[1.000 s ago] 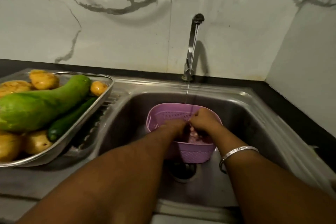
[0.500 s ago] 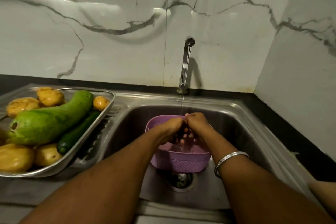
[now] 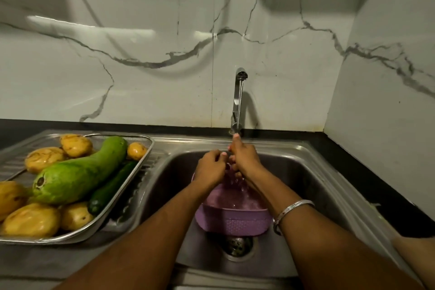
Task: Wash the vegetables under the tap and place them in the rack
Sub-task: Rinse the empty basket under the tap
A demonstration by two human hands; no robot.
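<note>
— Both hands, what are they doing?
— My left hand (image 3: 210, 167) and right hand (image 3: 244, 160) curl together under the tap (image 3: 239, 99) stream, over the purple basket (image 3: 233, 216) in the sink (image 3: 329, 179). I cannot tell what they hold; it is hidden.
— Step?
— Rinsing, I judge. Next it goes left to the steel rack (image 3: 131, 183), beside the bottle gourd (image 3: 77, 176), cucumber (image 3: 110, 190) and potatoes (image 3: 30, 220).

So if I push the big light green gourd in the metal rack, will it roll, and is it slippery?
The gourd probably will not roll far: it is curved and wedged among the potatoes and the cucumber in the rack. It looks heavy, being by far the largest piece there. Its skin looks smooth, so possibly slippery if wet.
</note>
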